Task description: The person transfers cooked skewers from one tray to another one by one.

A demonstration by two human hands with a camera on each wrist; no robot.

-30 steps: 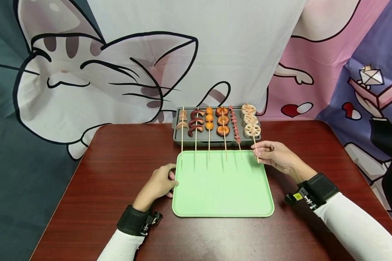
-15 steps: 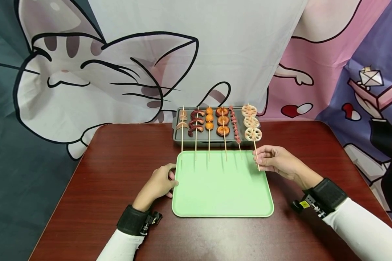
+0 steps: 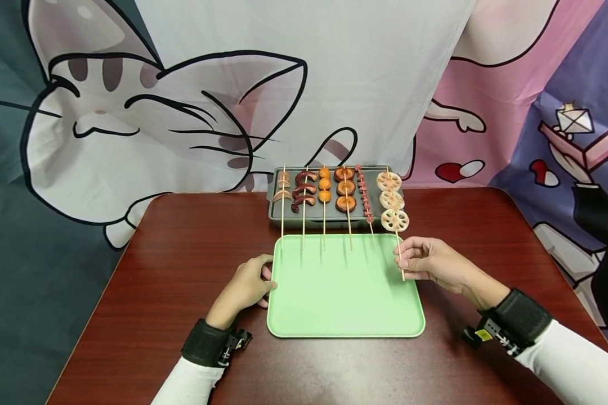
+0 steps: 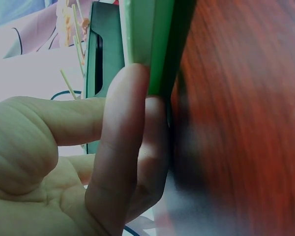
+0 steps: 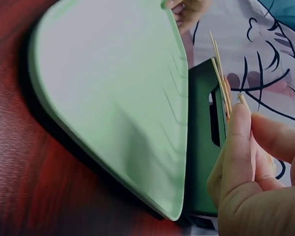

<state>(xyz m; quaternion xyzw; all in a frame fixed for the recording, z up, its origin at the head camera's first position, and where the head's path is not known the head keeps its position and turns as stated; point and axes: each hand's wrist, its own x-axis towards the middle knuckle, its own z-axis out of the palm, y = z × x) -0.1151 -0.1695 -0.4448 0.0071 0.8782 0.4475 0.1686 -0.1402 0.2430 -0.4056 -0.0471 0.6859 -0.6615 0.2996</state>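
Note:
My right hand (image 3: 425, 261) pinches the stick of a lotus root skewer (image 3: 395, 220) near its lower end. Its three slices reach from over the right end of the dark grill (image 3: 277, 214) to its front edge. In the right wrist view, the stick's end pokes out between thumb and fingertips (image 5: 238, 110). My left hand (image 3: 245, 284) grips the left edge of the light green tray (image 3: 344, 292), thumb on the rim. The left wrist view shows that thumb (image 4: 125, 113) against the tray's edge (image 4: 142, 34), with fingers behind it.
Several other skewers lie on the grill, sticks reaching over the tray's back edge: crescent pieces (image 3: 304, 199), orange balls (image 3: 325, 196), mushroom slices (image 3: 345, 203) and a thin pink one (image 3: 363, 194). A cartoon cloth (image 3: 375, 73) hangs behind the brown table (image 3: 192, 236).
My right hand has drawn the lotus root skewer toward me and slightly right, so its slices sit lower over the grill. The left hand and tray have stayed put.

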